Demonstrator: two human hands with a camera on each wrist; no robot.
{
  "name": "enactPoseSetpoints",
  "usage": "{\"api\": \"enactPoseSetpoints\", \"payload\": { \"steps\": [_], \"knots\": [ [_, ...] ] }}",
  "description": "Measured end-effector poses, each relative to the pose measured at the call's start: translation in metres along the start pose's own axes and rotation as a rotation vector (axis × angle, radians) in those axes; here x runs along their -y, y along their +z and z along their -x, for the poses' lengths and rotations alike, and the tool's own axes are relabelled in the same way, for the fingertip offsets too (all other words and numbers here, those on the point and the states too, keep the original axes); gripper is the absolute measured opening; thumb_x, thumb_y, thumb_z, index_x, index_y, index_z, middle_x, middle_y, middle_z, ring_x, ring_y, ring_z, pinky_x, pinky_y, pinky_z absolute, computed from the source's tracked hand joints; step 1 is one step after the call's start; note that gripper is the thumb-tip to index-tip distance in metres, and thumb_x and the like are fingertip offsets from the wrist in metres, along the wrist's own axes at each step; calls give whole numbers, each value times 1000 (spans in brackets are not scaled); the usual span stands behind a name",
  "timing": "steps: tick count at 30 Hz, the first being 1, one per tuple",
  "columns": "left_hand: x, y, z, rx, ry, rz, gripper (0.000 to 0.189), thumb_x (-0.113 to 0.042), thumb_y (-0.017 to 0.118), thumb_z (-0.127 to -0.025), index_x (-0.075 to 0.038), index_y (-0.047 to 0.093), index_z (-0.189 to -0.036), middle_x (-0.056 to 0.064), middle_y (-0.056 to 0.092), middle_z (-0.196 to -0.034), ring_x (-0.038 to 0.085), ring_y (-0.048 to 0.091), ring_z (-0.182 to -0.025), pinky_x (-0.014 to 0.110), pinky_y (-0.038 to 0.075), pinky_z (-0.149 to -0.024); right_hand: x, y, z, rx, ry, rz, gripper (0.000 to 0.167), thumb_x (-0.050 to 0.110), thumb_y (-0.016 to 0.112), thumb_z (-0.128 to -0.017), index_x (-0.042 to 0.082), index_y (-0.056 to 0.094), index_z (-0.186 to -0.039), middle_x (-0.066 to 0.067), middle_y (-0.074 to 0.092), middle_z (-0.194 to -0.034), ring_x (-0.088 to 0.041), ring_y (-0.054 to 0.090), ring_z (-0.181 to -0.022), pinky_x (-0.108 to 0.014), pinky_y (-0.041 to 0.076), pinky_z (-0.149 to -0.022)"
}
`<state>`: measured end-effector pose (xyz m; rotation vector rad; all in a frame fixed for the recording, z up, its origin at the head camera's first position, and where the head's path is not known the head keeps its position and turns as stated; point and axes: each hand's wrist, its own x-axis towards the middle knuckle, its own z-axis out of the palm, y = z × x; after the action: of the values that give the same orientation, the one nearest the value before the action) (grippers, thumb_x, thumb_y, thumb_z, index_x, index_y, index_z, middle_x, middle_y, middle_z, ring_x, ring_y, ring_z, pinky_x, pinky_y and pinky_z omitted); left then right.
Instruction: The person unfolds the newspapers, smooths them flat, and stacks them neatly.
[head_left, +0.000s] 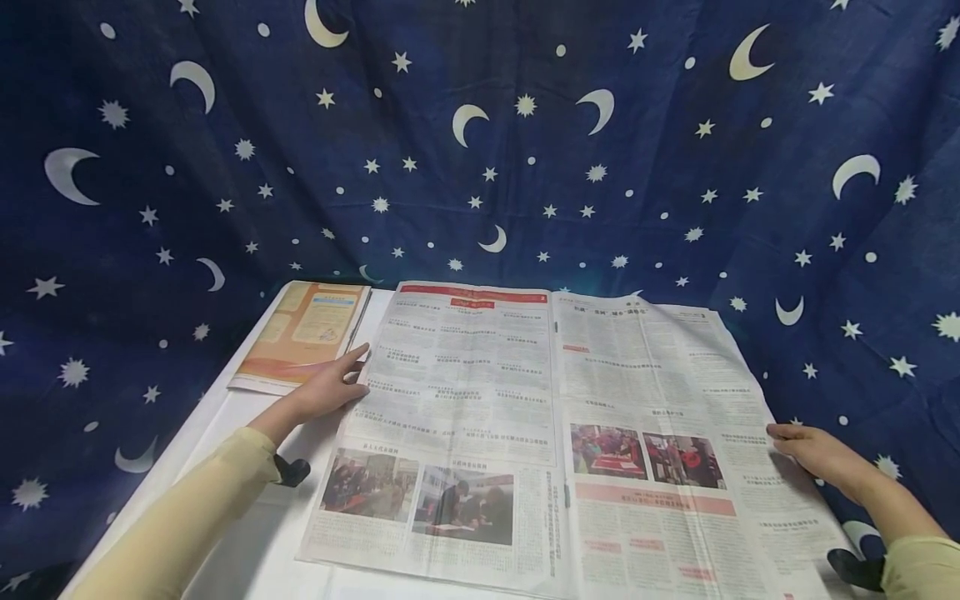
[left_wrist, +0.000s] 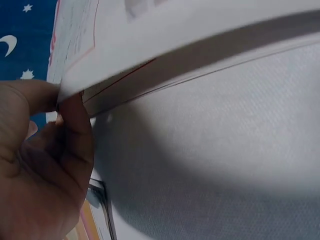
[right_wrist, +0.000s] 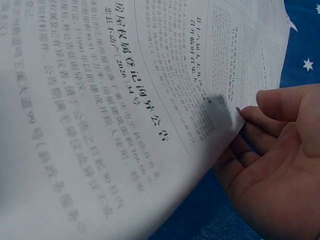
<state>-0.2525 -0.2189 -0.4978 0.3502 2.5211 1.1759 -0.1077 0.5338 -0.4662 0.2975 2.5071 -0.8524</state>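
An open newspaper [head_left: 517, 392] with text columns and photos lies spread over the white table. At its left edge my left hand [head_left: 327, 392] pinches the pages between thumb and fingers. The left wrist view shows that hand [left_wrist: 50, 155] with the lifted edge of the newspaper [left_wrist: 125, 50] and a gap below it. My right hand [head_left: 832, 458] is at the newspaper's right edge. In the right wrist view, the fingers of that hand [right_wrist: 275, 150] reach behind the edge of the newspaper [right_wrist: 125, 125], while the thumb stands apart from the sheet.
An orange and cream booklet [head_left: 303, 333] lies at the table's back left, beside the newspaper. White cloth covers the table [head_left: 247, 492]. A dark blue curtain [head_left: 480, 167] with moons and stars hangs behind and at the sides.
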Motion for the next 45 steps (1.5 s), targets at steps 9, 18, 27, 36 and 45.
{"api": "enactPoseSetpoints", "payload": {
  "steps": [9,18,27,36,45],
  "knots": [
    [-5,10,-4,-35,23,-168,76,-8,61,-99,-4,19,-163,21,21,-167,41,24,-151,53,26,-120,-2,3,2,-26,-31,43,62,18,43,-107,-27,22,-145,-52,25,-144,-65,36,-127,-73,39,-98],
    [-7,11,3,-45,19,-263,76,-12,62,-99,-3,22,-163,25,25,-164,45,22,-151,58,23,-120,-2,6,3,-67,-24,103,74,33,48,-106,-26,24,-144,-53,21,-144,-69,24,-131,-78,29,-102],
    [-7,-2,15,-37,31,-217,85,-15,69,-96,1,18,-162,30,21,-163,49,23,-149,61,25,-118,-9,2,10,-61,-54,122,77,40,46,-109,-25,25,-145,-52,26,-142,-66,39,-124,-75,40,-96],
    [-10,-19,25,-84,71,-252,83,-16,69,-98,6,18,-160,38,25,-157,55,26,-145,64,26,-116,0,-4,17,-95,-132,153,68,32,47,-110,-24,29,-144,-50,37,-137,-58,53,-114,-59,57,-80],
    [-13,-10,30,-65,138,-340,83,-30,70,-97,-3,25,-162,30,29,-160,50,34,-143,63,30,-115,27,13,9,-179,-195,268,74,35,54,-106,-25,32,-143,-53,31,-140,-70,34,-125,-78,36,-96]
  ]
}}
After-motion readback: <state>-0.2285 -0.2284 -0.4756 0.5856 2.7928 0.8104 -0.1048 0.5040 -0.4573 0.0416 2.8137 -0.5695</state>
